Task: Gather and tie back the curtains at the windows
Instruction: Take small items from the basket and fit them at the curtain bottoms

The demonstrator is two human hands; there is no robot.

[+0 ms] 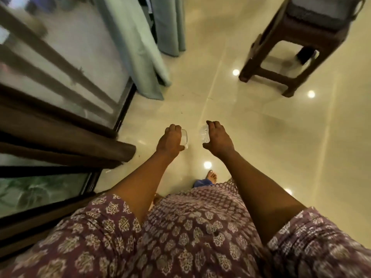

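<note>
Head view, looking straight down: both arms out in front over the glossy floor (pixel 261 137). The left hand (pixel 170 140) has its fingers curled round a clear piece (pixel 185 137), and the right hand (pixel 217 138) grips a matching clear piece (pixel 204 133). They're carried apart, one in each hand; my guess is these are the two halves of a curtain clip or tie-back, held ready to close round fabric, though the plastic is too see-through to be sure.

The curtains themselves are off to the left by the window (pixel 66 63): a brown curtain (pixel 66 137) bunched low just beside the left arm, and a pale green curtain (pixel 138 47) hanging further ahead, its hem on the floor. Neither looks tied yet.

Containers? None visible. A dark wooden stool (pixel 291 43) stands well apart on the right.
</note>
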